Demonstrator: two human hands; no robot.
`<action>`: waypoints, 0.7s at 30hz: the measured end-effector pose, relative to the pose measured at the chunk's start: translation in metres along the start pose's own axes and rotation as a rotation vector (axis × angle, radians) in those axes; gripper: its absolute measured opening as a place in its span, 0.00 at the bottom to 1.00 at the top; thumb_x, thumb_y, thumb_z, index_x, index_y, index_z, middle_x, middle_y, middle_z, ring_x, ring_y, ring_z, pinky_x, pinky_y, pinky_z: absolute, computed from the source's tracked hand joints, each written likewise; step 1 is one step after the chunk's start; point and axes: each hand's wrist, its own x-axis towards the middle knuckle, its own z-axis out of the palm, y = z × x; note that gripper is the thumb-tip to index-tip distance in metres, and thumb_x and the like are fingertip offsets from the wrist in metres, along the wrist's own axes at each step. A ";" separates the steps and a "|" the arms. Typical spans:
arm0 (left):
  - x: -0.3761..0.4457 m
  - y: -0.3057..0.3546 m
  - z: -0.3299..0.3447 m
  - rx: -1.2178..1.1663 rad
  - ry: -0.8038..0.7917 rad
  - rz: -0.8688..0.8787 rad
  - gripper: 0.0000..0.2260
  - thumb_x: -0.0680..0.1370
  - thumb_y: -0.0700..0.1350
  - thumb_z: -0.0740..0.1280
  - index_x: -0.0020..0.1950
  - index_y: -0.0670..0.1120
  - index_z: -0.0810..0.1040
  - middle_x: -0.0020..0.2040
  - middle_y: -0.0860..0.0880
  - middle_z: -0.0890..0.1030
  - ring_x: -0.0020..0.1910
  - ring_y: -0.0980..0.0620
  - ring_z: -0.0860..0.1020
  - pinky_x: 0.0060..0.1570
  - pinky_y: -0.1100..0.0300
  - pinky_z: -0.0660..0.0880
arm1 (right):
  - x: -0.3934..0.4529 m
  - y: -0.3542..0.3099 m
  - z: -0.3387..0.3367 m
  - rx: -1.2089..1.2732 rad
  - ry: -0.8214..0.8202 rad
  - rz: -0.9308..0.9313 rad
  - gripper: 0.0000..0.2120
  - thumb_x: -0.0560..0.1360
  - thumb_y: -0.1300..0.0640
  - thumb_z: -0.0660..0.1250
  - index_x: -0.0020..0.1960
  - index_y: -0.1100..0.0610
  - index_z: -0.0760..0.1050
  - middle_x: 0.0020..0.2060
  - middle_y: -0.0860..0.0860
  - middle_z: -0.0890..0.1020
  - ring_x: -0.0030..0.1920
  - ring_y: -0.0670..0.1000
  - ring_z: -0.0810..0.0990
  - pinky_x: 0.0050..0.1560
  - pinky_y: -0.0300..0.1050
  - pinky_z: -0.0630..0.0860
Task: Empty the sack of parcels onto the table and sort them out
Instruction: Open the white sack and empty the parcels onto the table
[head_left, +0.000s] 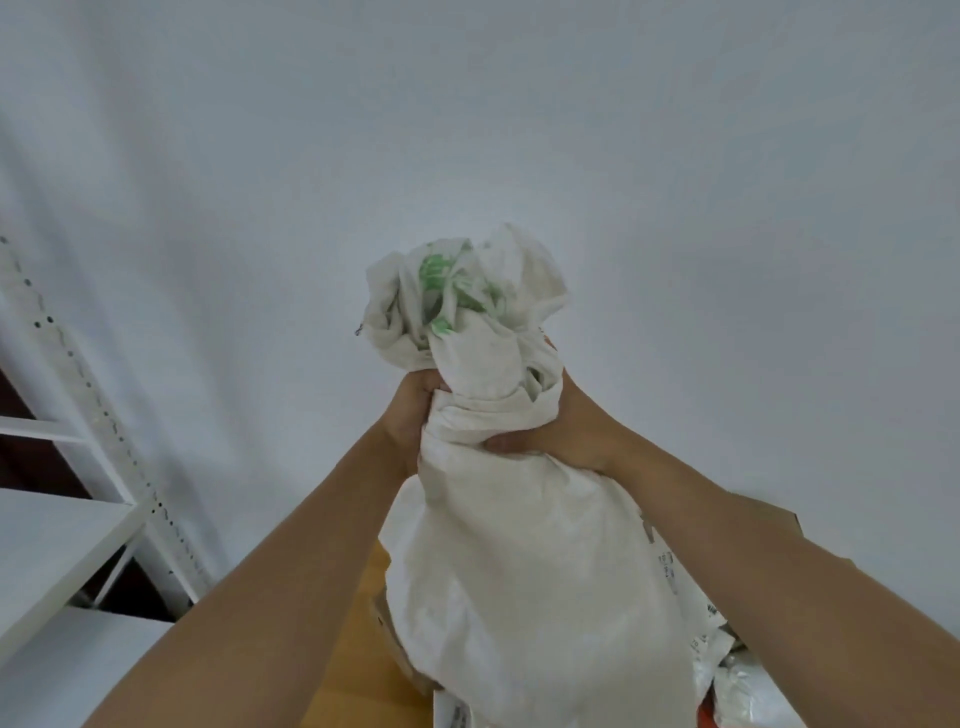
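Both hands clamp the gathered neck of a white woven sack (519, 545), held up in front of a plain white wall (519, 130). Left hand (410, 415) grips the neck from the left side, fingers curled into the cloth and mostly hidden behind it. Right hand (561, 426) grips from the right, thumb and fingers wrapped round the same bunched part, just across from the left hand. Above the two fists the sack's end flares out in a crumpled tuft with green print (447, 291) on it (text unreadable). Below the hands the sack hangs bulky and full, its lower end running out of frame at the bottom.

Under the sack a strip of yellow-brown surface (363, 649) shows between the left forearm and the cloth. At lower right, beside the sack, lie white plastic parcels (727, 686) with dark printed labels, partly hidden by the sack and the right forearm; whether they touch the sack cannot be told. A small orange-red patch (705, 714) shows at the bottom edge there, unidentifiable.

Far left: a white metal shelf rack (67, 525) with a perforated upright post.
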 end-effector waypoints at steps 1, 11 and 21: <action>0.002 0.001 -0.002 -0.036 0.032 0.022 0.18 0.46 0.43 0.84 0.31 0.39 0.84 0.31 0.42 0.83 0.30 0.50 0.83 0.26 0.62 0.77 | 0.000 -0.003 0.003 -0.003 0.010 0.002 0.45 0.65 0.57 0.81 0.74 0.51 0.59 0.58 0.36 0.73 0.50 0.25 0.75 0.49 0.24 0.72; 0.005 0.013 -0.049 0.968 0.207 0.289 0.26 0.69 0.63 0.73 0.64 0.57 0.74 0.64 0.51 0.76 0.64 0.54 0.74 0.61 0.56 0.74 | -0.007 0.017 -0.025 0.144 0.201 0.034 0.18 0.67 0.58 0.79 0.56 0.51 0.81 0.50 0.47 0.86 0.52 0.47 0.84 0.50 0.42 0.80; 0.000 -0.034 -0.046 0.735 -0.083 -0.236 0.48 0.52 0.73 0.76 0.67 0.52 0.73 0.61 0.53 0.81 0.59 0.53 0.80 0.57 0.57 0.77 | -0.012 0.014 -0.011 0.120 0.375 -0.049 0.11 0.75 0.69 0.70 0.46 0.53 0.77 0.38 0.42 0.82 0.40 0.32 0.79 0.43 0.28 0.73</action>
